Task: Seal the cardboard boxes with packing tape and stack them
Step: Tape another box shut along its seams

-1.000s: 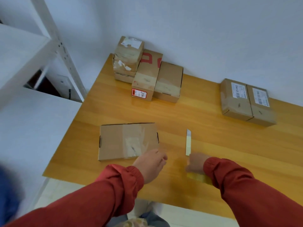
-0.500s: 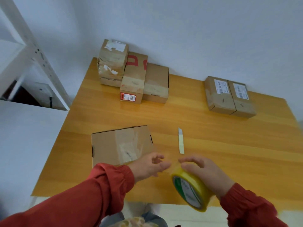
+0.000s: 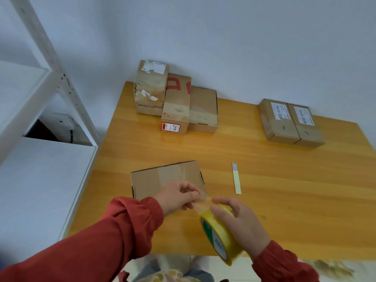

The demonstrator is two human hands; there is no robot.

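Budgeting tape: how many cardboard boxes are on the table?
6. Near box at the front; tall box, red-lettered box and plain box back left; left labelled box and right labelled box back right. The tall box may be two stacked.

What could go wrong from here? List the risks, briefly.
1. The left hand pinches a short clear tape end in mid-air, off the tape roll in the right hand; it may fold and stick to itself or the fingers.
2. Both hands are busy and the cutter lies apart on the table; reaching for it may mean letting go.
3. Nothing holds the cardboard box; pulled tape could drag it.
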